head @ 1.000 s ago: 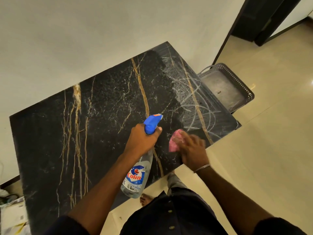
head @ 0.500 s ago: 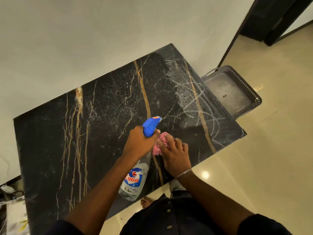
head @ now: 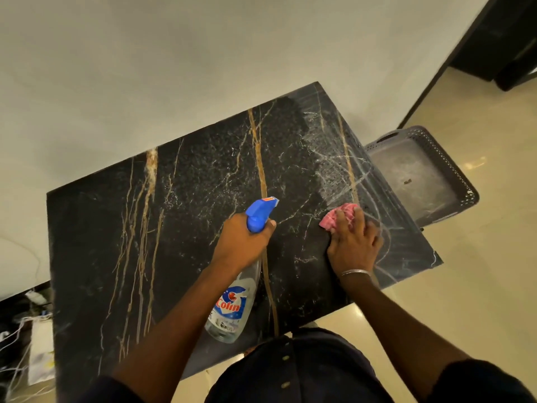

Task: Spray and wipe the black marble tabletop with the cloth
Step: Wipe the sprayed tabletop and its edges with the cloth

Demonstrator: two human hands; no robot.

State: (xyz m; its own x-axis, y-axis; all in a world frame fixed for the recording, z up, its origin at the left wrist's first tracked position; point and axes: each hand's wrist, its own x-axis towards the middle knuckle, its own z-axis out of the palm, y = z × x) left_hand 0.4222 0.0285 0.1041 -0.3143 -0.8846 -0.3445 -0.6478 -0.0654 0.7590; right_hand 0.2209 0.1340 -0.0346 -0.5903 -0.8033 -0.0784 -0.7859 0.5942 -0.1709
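Observation:
The black marble tabletop (head: pixel 180 216) with gold and white veins fills the middle of the view. My left hand (head: pixel 242 242) grips a clear spray bottle (head: pixel 232 303) by its neck, the blue trigger head (head: pixel 260 212) pointing up and away from me. My right hand (head: pixel 354 245) presses a crumpled pink cloth (head: pixel 337 218) flat on the marble near the right end. Whitish wet streaks (head: pixel 334 170) cover the far right part of the top.
A grey perforated plastic basket (head: pixel 421 175) sits on the cream floor just past the table's right edge. A pale wall runs behind the table. Cables and papers (head: pixel 32 344) lie at the lower left. A dark door frame (head: pixel 453 53) stands at the upper right.
My right hand has slid the pink cloth to the right, away from the spray bottle and back toward the streaked end. The left hand keeps holding the bottle in about the same spot.

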